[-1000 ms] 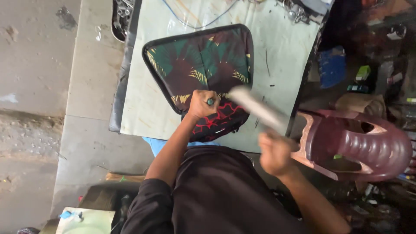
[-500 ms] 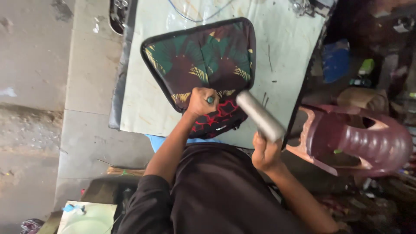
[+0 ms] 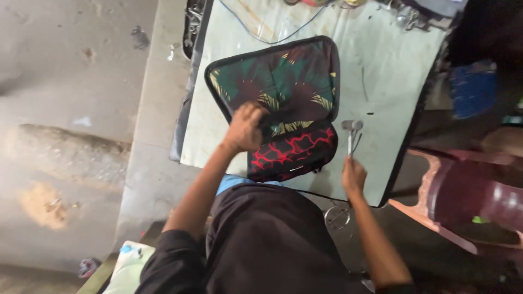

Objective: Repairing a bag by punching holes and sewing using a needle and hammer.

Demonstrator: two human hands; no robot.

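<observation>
From the head camera, looking straight down, the left hand [image 3: 245, 128] is pressing on the bag [image 3: 283, 103], a flat patterned piece with black piping lying on the pale table [image 3: 392, 71]; its fingers are curled into a loose fist over the fabric near the line where the green leaf print is meeting the red-and-black panel, and whether something small is pinched inside them is too blurred to tell. That grip seems meant to be pinning the bag flat so it is not sliding on the smooth sheet. The right hand [image 3: 354, 175] is hovering near the table's close edge, just beside the bag's lower right corner, clenched around the thin handle of a hammer [image 3: 351, 133], whose metal head is pointing away from the body and sitting just off the bag's right side, over bare table. Gripping it low on the handle is probably giving more swing. A dark red plastic chair [image 3: 468, 196] is standing to the right, well apart from the bag, and a wire [image 3: 283, 35] is trailing across the table's far end. The person's dark clothing is filling the bottom of the view, hiding the table's near edge in the middle
</observation>
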